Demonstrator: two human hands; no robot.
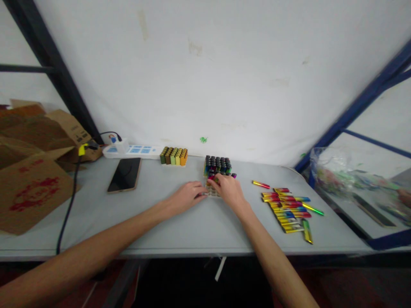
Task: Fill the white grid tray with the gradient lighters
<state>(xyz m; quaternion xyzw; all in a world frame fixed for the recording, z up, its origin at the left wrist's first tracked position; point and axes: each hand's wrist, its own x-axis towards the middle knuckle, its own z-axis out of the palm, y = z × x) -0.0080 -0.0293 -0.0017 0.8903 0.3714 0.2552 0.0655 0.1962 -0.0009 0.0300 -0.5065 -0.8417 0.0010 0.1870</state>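
Pale tray [212,192] on the counter [192,231]: you seem to be seating black-topped pieces [218,164]; next calls for straight alignment. Your left hand [189,196] curls beside it, right hand [229,190] over it; fingers' grip can't be told.

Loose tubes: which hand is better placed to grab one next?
Right, probably: the right hand is nearer the loose tubes; the left hand is at the left edge of the tray.
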